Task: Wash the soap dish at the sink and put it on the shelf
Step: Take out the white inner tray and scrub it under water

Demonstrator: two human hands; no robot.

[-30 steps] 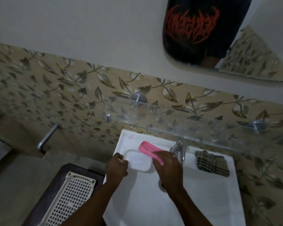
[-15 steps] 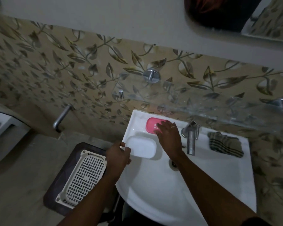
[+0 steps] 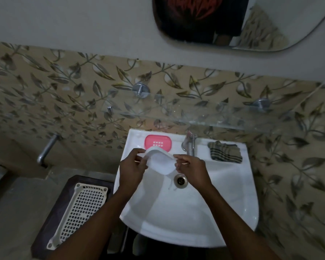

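**A:** From the head camera, what do we have in hand?

**B:** We hold the white tray (image 3: 160,162) of the soap dish tilted over the sink (image 3: 223,194), just above the drain (image 3: 180,180). Our left hand (image 3: 133,164) pinches its left end. Our right hand (image 3: 192,167) has its fingers curled at the right edge.

**A:** And the other half?

**B:** The pink insert (image 3: 158,142) lies flat on the sink's back ledge, just left of the tap (image 3: 189,145). A checked cloth (image 3: 224,152) sits on the tap's right.

**A:** Is water running?

**B:** We cannot make out a stream from the tap. A thin dribble seems to fall from the tray's lower corner.

**A:** So where do we stand?

**B:** Early, we judge. The dish is apart and the washing has hardly started. We have yet to rinse both parts, fit them together and set them on the glass shelf (image 3: 223,119) above.
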